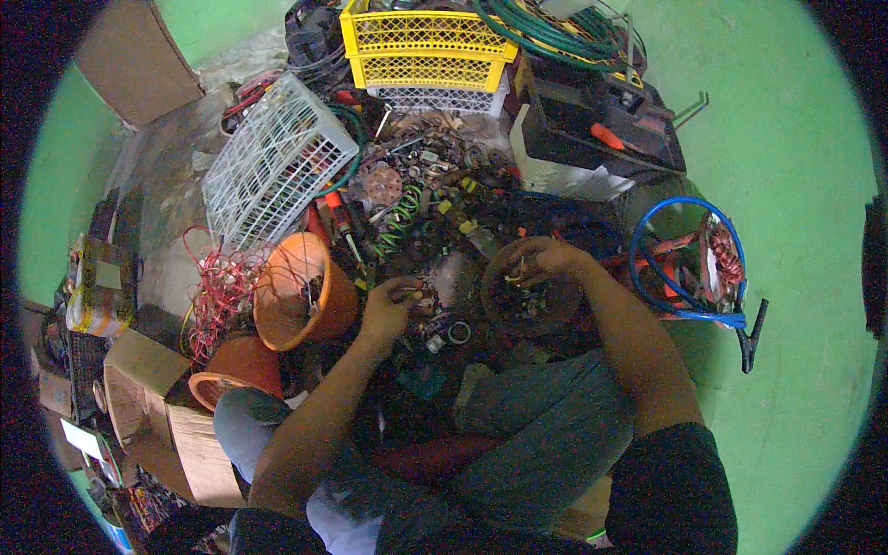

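Note:
My left hand (396, 305) is over the heap of small parts at the centre, its fingers closed around a small object I cannot make out. Beside it lie a metal ring (459, 334) and other bits. My right hand (541, 261) reaches into a dark round pan (534, 316) of small parts, fingers curled on something small and pale that is too small to name. An orange bucket (277, 305) stands left of my left hand, and a green coiled tube (398, 217) lies above both hands among the mixed hardware.
A white wire crate (268, 157), stacked yellow crates (425, 37) and a black toolbox (647, 120) surround the heap. Red wires (208, 310), another orange bucket (231, 388) and cardboard (148, 407) are at left. A blue hose (684, 202) lies right, by the green wall (795, 277).

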{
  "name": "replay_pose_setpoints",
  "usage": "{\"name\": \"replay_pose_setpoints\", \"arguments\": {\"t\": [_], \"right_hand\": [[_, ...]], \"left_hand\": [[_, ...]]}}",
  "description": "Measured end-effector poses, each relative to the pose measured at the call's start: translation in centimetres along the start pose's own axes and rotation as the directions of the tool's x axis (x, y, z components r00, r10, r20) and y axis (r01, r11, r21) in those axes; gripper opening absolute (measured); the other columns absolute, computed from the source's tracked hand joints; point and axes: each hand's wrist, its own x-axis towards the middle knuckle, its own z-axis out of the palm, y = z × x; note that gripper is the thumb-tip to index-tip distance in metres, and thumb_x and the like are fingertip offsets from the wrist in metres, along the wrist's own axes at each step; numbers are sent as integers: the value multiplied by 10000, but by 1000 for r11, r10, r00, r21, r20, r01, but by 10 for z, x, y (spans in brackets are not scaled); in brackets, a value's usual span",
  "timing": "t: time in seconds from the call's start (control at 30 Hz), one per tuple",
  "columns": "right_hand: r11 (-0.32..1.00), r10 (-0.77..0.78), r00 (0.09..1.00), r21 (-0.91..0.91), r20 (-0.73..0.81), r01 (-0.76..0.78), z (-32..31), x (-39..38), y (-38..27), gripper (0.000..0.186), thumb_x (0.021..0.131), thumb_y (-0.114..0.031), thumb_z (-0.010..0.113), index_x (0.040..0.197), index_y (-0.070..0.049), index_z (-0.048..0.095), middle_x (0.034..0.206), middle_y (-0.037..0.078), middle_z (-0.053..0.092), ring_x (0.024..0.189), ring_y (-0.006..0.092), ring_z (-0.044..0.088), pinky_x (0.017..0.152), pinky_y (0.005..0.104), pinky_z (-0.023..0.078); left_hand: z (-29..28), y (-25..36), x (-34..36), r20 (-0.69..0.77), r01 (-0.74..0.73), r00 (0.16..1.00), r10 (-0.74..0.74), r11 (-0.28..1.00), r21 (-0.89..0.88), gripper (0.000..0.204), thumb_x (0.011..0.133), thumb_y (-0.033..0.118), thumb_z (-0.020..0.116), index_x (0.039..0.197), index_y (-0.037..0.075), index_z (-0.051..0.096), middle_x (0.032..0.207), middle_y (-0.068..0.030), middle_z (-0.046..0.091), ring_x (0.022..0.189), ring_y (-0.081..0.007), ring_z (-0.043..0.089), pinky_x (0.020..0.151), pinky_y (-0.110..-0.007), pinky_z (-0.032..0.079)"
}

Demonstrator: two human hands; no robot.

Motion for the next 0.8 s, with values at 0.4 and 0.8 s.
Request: {"name": "replay_pose_setpoints", "arguments": {"t": [0.4,0.8], "right_hand": [[897,232,973,-390,18,-206,15,18,-73,399,876,-177,671,1263,-100,616,1235,98,656,1118,280,625,972,415,478],[961,-220,968,-142,118,236,39,56,-245,456,890,-239,716,1256,-1,580,1168,132,665,1077,226,640,970,362,479]], "left_hand": [[1,1,2,5,27,1000,-26,979,-201,226,916,29,632,1138,4,597,1027,-122,673,848,-226,692,685,-350,602],[-26,61,-41,-45,-64,998,46,753,-655,277,940,66,623,1199,42,526,1093,-116,647,946,-252,674,869,-454,588]]}}
